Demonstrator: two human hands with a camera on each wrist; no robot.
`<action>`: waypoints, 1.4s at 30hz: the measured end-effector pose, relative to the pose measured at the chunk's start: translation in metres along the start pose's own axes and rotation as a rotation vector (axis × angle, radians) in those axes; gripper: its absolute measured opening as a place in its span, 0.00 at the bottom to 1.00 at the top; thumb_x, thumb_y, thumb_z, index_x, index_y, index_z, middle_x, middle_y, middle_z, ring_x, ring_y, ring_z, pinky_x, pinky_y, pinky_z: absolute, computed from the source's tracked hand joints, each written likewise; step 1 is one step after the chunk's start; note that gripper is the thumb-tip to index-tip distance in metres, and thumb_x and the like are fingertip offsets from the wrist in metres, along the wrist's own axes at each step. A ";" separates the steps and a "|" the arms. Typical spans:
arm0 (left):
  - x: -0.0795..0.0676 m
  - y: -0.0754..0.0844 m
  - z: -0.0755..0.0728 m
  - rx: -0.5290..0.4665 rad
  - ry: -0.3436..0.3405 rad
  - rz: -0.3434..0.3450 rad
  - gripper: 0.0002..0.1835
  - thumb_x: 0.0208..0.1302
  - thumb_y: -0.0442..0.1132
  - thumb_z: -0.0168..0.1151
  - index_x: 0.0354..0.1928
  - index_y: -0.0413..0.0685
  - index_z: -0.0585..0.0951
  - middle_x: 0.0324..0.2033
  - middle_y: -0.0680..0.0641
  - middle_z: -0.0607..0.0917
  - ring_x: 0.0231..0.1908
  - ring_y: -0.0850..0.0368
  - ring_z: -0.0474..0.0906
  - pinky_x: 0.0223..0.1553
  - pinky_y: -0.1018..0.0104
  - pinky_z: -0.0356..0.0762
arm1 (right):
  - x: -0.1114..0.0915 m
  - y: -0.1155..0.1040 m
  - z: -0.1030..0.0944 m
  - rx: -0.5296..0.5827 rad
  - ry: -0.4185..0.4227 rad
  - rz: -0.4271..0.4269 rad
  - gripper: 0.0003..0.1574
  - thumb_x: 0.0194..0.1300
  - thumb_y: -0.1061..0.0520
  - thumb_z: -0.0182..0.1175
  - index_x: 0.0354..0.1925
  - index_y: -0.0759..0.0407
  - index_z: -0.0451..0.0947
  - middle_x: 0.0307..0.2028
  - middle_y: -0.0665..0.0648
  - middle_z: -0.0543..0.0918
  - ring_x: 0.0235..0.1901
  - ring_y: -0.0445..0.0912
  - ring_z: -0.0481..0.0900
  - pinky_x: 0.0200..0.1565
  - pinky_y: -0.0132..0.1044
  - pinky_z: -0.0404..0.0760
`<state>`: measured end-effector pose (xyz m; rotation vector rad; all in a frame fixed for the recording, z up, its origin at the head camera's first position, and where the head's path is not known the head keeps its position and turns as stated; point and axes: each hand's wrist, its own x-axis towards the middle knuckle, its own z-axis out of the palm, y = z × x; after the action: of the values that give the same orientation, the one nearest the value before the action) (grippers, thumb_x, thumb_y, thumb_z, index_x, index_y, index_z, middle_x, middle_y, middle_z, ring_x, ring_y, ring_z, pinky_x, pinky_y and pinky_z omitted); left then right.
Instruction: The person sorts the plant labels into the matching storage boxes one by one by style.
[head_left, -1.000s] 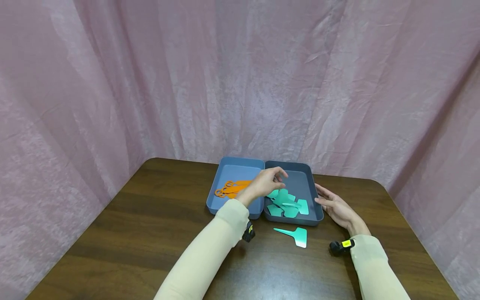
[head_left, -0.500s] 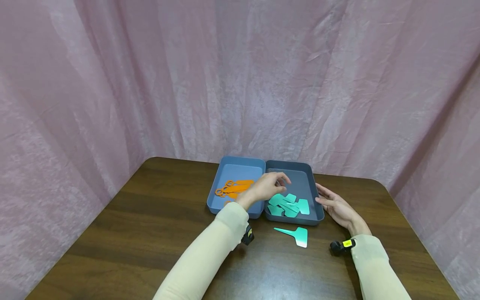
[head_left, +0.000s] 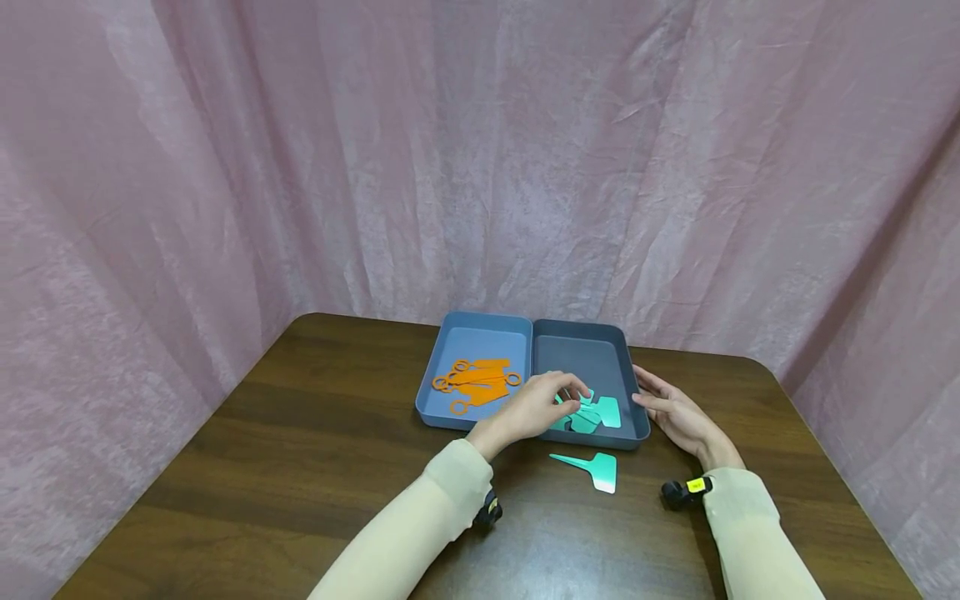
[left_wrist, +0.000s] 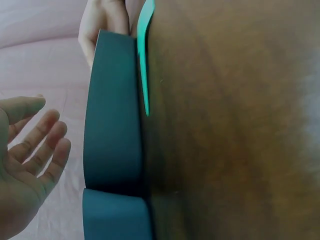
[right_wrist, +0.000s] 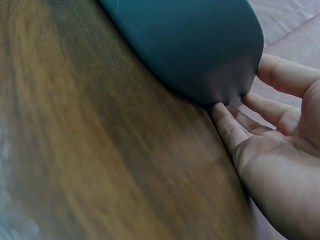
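My left hand (head_left: 536, 406) hovers over the front left part of the dark grey tray (head_left: 585, 333), its fingers loosely bent and nothing visible between them. Below it in the tray lie several flat green T-shaped plant labels (head_left: 609, 412), partly hidden by the hand. Seen in the left wrist view, the left hand (left_wrist: 25, 165) is apart from the tray wall (left_wrist: 112, 110). My right hand (head_left: 682, 421) touches the tray's right side. In the right wrist view its fingertips (right_wrist: 220, 109) rest against the outer wall. One more green plant label (head_left: 602, 472) lies on the table in front.
A blue tray (head_left: 491, 323) stands against the dark tray's left side. Inside it are several flat orange tags with ring ends (head_left: 480, 385). Both trays sit near the back edge of the wooden table (head_left: 262, 450), before a pink curtain (head_left: 480, 167).
My left hand has moved toward me and lower over the green labels, uncovering more orange tags in the blue tray. The right hand stays at the tray's side.
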<state>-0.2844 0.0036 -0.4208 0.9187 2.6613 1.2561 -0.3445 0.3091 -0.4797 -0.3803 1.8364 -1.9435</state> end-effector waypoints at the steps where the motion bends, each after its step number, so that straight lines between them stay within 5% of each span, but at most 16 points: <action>1: -0.002 0.000 0.002 -0.007 0.000 0.011 0.11 0.77 0.36 0.61 0.56 0.50 0.85 0.45 0.53 0.85 0.42 0.65 0.78 0.43 0.73 0.78 | 0.000 0.000 0.000 0.001 0.000 0.000 0.47 0.81 0.63 0.50 0.84 0.60 0.35 0.81 0.69 0.40 0.67 0.36 0.68 0.61 0.24 0.72; 8: -0.014 0.006 0.014 -0.047 -0.044 0.084 0.10 0.77 0.37 0.60 0.55 0.50 0.85 0.48 0.50 0.88 0.42 0.70 0.79 0.46 0.75 0.77 | 0.001 0.001 -0.002 -0.020 -0.010 -0.023 0.47 0.82 0.62 0.50 0.84 0.62 0.34 0.81 0.71 0.40 0.66 0.35 0.69 0.61 0.25 0.72; 18: -0.019 0.009 0.028 -0.060 -0.220 0.089 0.14 0.76 0.35 0.62 0.60 0.46 0.84 0.53 0.51 0.87 0.46 0.72 0.81 0.49 0.78 0.77 | 0.001 -0.001 -0.002 -0.027 -0.017 -0.042 0.47 0.82 0.61 0.51 0.83 0.63 0.34 0.81 0.72 0.39 0.66 0.34 0.70 0.61 0.25 0.71; 33: -0.019 0.013 0.033 0.264 -0.438 0.143 0.24 0.76 0.42 0.63 0.71 0.53 0.77 0.67 0.54 0.78 0.66 0.67 0.71 0.67 0.73 0.64 | 0.000 0.000 -0.002 -0.033 -0.004 -0.008 0.47 0.82 0.60 0.51 0.84 0.60 0.35 0.82 0.69 0.38 0.68 0.35 0.67 0.61 0.24 0.71; 42: -0.022 0.015 0.035 0.365 -0.532 0.150 0.20 0.77 0.44 0.62 0.68 0.54 0.81 0.68 0.55 0.77 0.69 0.65 0.69 0.72 0.70 0.59 | 0.000 0.001 -0.001 -0.020 -0.016 -0.017 0.47 0.82 0.62 0.50 0.84 0.61 0.35 0.82 0.69 0.38 0.69 0.36 0.65 0.61 0.24 0.71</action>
<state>-0.2490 0.0235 -0.4379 1.2986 2.4418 0.4404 -0.3447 0.3095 -0.4808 -0.4179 1.8503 -1.9291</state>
